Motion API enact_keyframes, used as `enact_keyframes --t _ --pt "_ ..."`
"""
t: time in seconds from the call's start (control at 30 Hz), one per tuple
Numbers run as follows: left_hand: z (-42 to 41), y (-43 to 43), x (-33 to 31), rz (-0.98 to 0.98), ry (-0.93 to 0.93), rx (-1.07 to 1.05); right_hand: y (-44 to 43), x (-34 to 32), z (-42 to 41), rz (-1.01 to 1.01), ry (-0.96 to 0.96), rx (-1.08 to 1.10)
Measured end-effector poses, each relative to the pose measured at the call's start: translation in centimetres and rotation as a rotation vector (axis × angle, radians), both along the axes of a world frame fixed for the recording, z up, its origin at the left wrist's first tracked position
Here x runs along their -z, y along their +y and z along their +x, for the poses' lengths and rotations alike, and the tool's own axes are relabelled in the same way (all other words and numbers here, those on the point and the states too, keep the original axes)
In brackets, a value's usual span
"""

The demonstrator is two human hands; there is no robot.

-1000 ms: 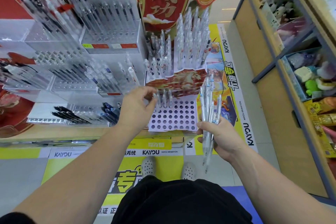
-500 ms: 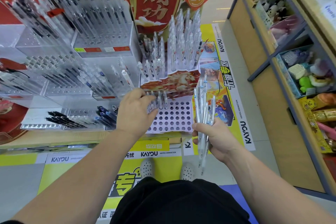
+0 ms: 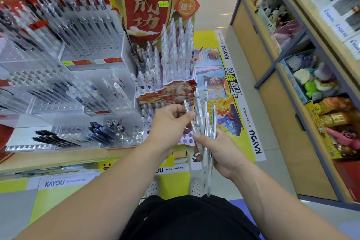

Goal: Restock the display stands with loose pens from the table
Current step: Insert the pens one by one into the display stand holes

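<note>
where stands crowd: wooden table (image 3: pixel 58 159)

"KAYOU" on floor strip (image 3: pixel 256 142); "成功" on red banner (image 3: pixel 145 0)

Both forearms are bare, with no sleeves, watch or rings showing on the left hand (image 3: pixel 167 122) or right hand (image 3: pixel 218 148). A black garment (image 3: pixel 191 218) covers the torso. White perforated clogs (image 3: pixel 195 187) are on the feet.
</note>
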State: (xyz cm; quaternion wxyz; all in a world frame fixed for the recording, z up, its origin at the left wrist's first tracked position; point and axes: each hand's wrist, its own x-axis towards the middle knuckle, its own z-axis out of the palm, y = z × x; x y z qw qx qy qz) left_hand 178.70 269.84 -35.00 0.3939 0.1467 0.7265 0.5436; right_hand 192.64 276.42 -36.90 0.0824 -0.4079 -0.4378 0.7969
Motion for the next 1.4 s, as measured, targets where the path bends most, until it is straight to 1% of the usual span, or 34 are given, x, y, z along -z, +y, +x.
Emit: enact_keyframes --t 0.13,0.27,0.37,0.43,0.57,0.83,0.9,1.1,1.17,1.27,1.4 --pt "-0.3 -0.2 -0.2 0.054 -0.069 -0.016 0.5 0.1 0.3 -0.011 -0.008 0.036" --pt "-1.8 -1.4 -0.5 0.044 -0.030 -0.068 0.9 0.5 0.0 0.028 -0.047 0.005" --pt "-4.3 -2.9 -0.7 0.021 0.012 -0.054 1.0 1.2 -0.3 0.079 -0.107 -0.002" --pt "-6.0 -4.0 -0.6 -0.010 0.081 -0.053 0.8 1.8 -0.5 0.096 -0.135 0.007" --pt "-8.1 -5.8 0.2 -0.116 0.330 -0.006 0.5 2.4 -0.7 0.105 -0.174 0.017" --pt "-8.6 -6.3 2.5 -0.133 0.728 0.132 0.6 2.3 -0.9 0.104 -0.205 0.015" --pt "-8.6 -6.2 2.6 -0.131 0.752 0.157 0.6 2.3 -0.9 0.111 -0.209 0.017" --pt "-8.3 -6.3 1.8 -0.088 0.704 0.127 0.5 2.4 -0.6 0.107 -0.185 0.040" --pt "-8.3 -6.1 1.5 -0.087 0.748 0.156 0.6 2.4 -0.6 0.101 -0.184 0.049" --pt "-8.4 -5.8 1.8 -0.151 0.865 0.250 0.5 2.4 -0.7 0.102 -0.184 0.055" --pt "-8.6 -5.6 3.1 -0.225 0.956 0.315 0.6 2.2 -0.7 0.104 -0.173 0.053"
